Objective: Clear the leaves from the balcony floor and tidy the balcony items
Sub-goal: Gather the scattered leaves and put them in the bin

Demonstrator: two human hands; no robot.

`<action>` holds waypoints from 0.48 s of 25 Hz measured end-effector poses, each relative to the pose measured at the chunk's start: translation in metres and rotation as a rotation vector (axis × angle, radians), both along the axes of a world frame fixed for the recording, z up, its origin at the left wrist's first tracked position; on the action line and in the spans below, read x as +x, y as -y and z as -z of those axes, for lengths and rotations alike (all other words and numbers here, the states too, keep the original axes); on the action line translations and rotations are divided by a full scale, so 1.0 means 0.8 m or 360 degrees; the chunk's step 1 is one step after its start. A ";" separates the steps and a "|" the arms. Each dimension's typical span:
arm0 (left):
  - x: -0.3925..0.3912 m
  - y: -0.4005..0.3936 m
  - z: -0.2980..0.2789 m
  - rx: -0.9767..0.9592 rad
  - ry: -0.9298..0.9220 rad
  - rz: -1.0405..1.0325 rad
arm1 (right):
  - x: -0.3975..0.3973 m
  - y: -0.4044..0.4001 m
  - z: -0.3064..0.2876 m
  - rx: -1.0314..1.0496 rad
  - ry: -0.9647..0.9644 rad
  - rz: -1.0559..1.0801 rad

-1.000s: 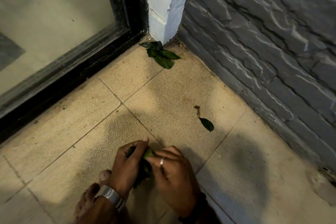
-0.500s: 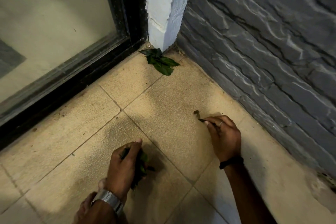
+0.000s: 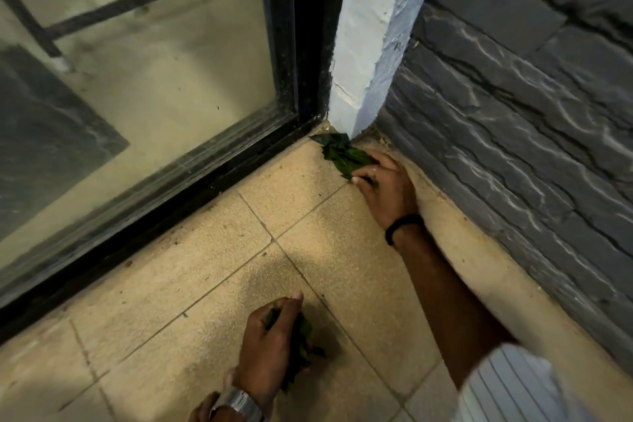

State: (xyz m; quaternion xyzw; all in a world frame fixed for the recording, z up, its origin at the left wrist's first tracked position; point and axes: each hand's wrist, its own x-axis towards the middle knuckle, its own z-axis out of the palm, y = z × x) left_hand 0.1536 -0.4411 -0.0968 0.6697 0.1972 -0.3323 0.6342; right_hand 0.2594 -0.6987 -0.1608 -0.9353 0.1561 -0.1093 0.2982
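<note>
Right hand (image 3: 387,187) now at corner leaves (image 3: 342,154)

**Both hands low, one reaching far, one held close**

The right hand (image 3: 385,187) is stretched forward on a long, nearly straight arm, palm down, fingers curled at their tips. A dark band circles its wrist, and a striped sleeve covers the upper arm. The left hand (image 3: 270,349) sits near the body, fingers and thumb curled into a closed grip, with a metal watch on its wrist.
</note>
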 end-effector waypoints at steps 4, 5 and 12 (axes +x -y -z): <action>0.003 -0.008 -0.004 0.0011 0.0024 -0.0026 | 0.030 -0.008 0.012 -0.0235 -0.0135 -0.0121; 0.004 -0.009 -0.004 0.0016 0.0035 -0.0036 | 0.014 -0.011 0.010 -0.0269 -0.0078 -0.0100; 0.005 -0.010 0.000 0.0012 0.0185 -0.0040 | -0.201 -0.142 -0.037 0.0844 -0.0094 0.0322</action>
